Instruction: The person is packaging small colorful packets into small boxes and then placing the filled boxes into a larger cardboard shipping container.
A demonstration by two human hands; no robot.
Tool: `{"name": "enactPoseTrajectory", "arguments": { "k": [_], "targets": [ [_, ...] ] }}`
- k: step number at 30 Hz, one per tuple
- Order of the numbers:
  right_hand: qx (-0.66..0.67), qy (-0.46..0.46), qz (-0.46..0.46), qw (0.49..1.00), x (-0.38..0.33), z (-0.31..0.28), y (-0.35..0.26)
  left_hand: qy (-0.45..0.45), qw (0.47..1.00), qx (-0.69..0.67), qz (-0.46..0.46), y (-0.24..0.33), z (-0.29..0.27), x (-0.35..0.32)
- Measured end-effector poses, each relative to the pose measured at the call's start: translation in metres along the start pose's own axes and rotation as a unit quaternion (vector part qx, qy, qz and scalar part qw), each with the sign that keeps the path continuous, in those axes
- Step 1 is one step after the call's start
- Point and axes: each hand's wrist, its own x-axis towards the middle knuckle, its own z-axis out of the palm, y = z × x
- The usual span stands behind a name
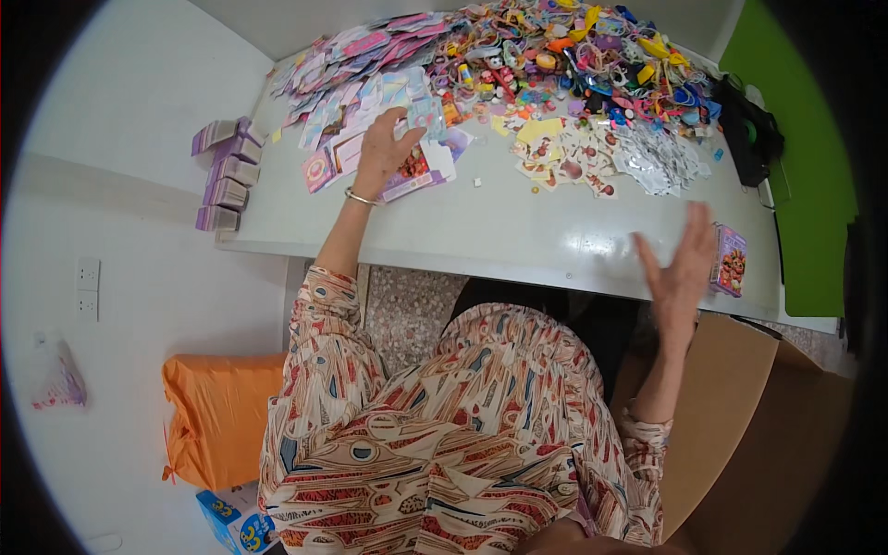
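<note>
My left hand (pixel 381 153) reaches over a stack of flat printed purple and white cartons (pixel 421 176), its fingers apart and nothing in them. Whether it touches the cartons I cannot tell. Beyond its fingertips lie pale blue printed packets (pixel 393 90). On the right, my right hand (pixel 683 268) is spread near the table's front edge, holding nothing. Just beside it stands a small purple box (pixel 730 261) with a colourful picture on its face.
Small colourful trinkets (pixel 555 65) are heaped at the back, with pink packets (pixel 370 46) to their left. Yellowish sticker pieces (pixel 564 157) and silvery-white pieces (pixel 657 157) lie mid-table. Purple cartons (pixel 227 176) line the left edge. A large cardboard box (pixel 721 398) stands at lower right.
</note>
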Motion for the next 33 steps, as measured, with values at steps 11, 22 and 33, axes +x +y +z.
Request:
{"name": "enactPoseTrajectory", "arguments": {
  "k": [11,22,33],
  "targets": [
    [0.129,-0.178,-0.039,0.975,-0.047,0.055,-0.045,-0.239,0.957,0.16,0.034,-0.01,-0.031,-0.05],
    [0.146,-0.178,-0.031,0.973,-0.044,0.051,-0.045,-0.226,0.956,0.18,0.049,-0.019,-0.029,-0.032],
    [0.274,-0.099,-0.05,0.955,-0.037,0.053,-0.071,-0.059,0.969,0.213,0.107,0.022,-0.03,-0.032]
  ]
}}
